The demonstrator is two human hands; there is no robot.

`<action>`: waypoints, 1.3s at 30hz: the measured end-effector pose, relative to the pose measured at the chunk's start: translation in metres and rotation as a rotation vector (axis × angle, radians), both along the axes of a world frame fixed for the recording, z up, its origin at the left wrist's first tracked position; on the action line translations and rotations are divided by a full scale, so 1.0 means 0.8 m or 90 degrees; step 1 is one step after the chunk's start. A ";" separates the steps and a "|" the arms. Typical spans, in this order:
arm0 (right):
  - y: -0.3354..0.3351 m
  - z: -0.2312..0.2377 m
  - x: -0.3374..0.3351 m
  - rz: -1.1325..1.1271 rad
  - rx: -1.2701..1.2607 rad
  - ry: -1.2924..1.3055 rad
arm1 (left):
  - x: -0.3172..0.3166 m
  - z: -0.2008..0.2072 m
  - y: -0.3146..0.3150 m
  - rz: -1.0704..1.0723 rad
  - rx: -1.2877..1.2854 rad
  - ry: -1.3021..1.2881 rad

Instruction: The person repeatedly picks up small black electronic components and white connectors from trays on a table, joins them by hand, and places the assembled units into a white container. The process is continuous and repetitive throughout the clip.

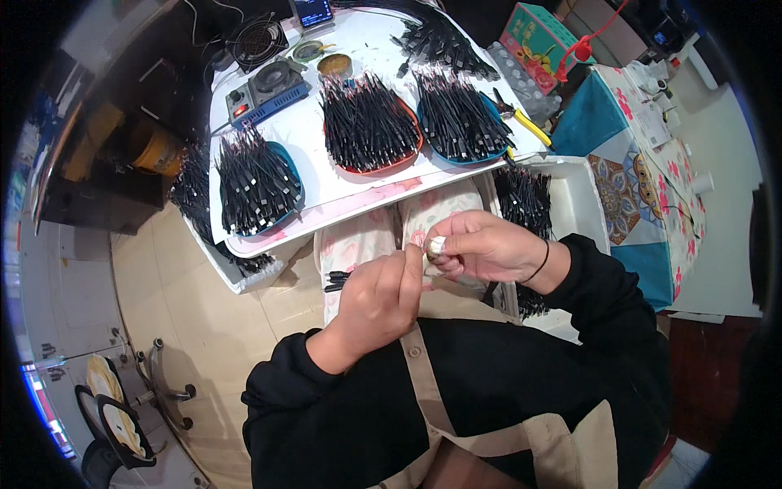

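Note:
My left hand (379, 295) is closed over my lap around a few short black cables (336, 281), whose connector ends stick out on its left side. Its thumb and forefinger meet the fingertips of my right hand (493, 246). That hand is closed in a pinch, with a white wrap (437, 244) at the thumb tip. What lies between the fingertips is too small to make out. Beyond my hands, an orange-red basket (383, 172) and a blue basket (468, 162) stand on the white table (318, 191), packed with black cables. A teal basket (293, 167) at the left holds more.
Behind the left basket sits a small heater (273, 85) with a lit red switch, beside a round tin (335, 64). Yellow-handled pliers (533, 130) lie at the table's right edge. Foam boxes (582, 196) with cables flank my legs. A cable pile (440, 45) lies at the back.

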State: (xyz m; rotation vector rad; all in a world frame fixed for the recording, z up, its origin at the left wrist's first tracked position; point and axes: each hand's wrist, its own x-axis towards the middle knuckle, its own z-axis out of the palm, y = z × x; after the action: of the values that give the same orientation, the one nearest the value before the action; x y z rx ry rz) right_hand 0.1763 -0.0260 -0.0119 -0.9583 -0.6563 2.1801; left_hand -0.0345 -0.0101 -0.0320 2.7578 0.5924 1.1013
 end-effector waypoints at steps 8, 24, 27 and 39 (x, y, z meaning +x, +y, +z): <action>0.015 0.022 0.006 -0.019 0.544 -0.346 | -0.024 0.025 0.026 -0.063 -0.780 -0.255; 0.058 0.023 -0.012 -0.063 0.843 -0.530 | -0.013 0.006 0.055 -0.221 -0.980 -0.539; 0.063 0.024 0.003 -0.178 0.737 -0.618 | -0.016 0.006 0.049 -0.253 -0.987 -0.613; 0.025 0.044 -0.028 -0.145 1.012 -0.475 | -0.019 0.012 0.018 -0.402 -1.029 -0.628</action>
State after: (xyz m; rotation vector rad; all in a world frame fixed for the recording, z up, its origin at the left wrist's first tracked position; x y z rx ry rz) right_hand 0.1542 -0.0064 0.0230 -0.7367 -1.9868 0.4939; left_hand -0.0496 0.0045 -0.0222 0.7552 0.1868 0.9057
